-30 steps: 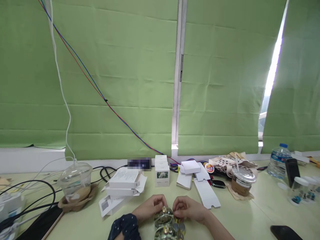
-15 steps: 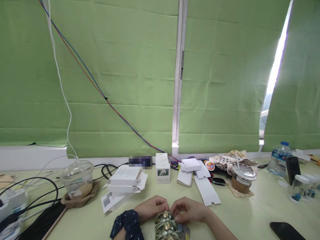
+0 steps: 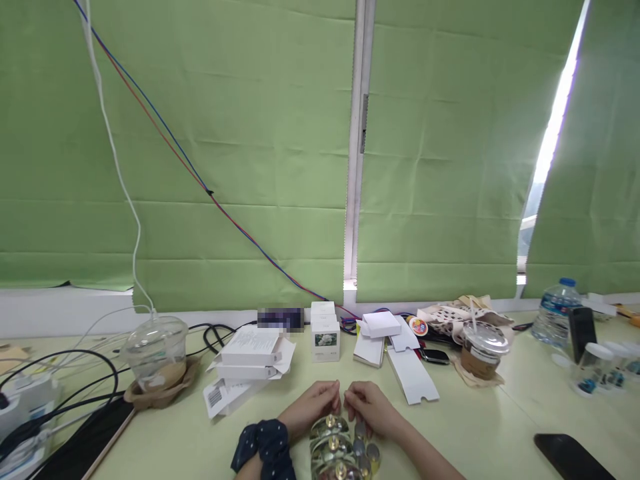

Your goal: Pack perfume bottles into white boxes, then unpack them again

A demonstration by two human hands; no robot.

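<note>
At the bottom centre, just beyond a row of shiny clear vessels with gold knobs [image 3: 334, 443], my two hands are close together with a narrow gap between them. My left hand [image 3: 320, 401] comes from the left, a dark dotted scrunchie [image 3: 265, 450] round its wrist; its fingers are bent and pressed together. My right hand [image 3: 370, 405] has its thumb and fingers pinched together, above several small round grey-topped pieces [image 3: 361, 448] beside the vessels. Anything within either pinch is too small or hidden to make out.
Opened white boxes [image 3: 250, 353] lie left, with small white cartons [image 3: 325, 340] behind my hands. Flat white card [image 3: 413, 377], a lidded iced drink [image 3: 483, 353], a phone [image 3: 573, 457] and small jars [image 3: 593, 370] are right. A plastic cup [image 3: 155, 353] and cables [image 3: 60, 357] stand left.
Both hands have moved slightly forward, away from me. My right hand has lifted off the grey-topped pieces, which show more now. The whole view has shifted a little.
</note>
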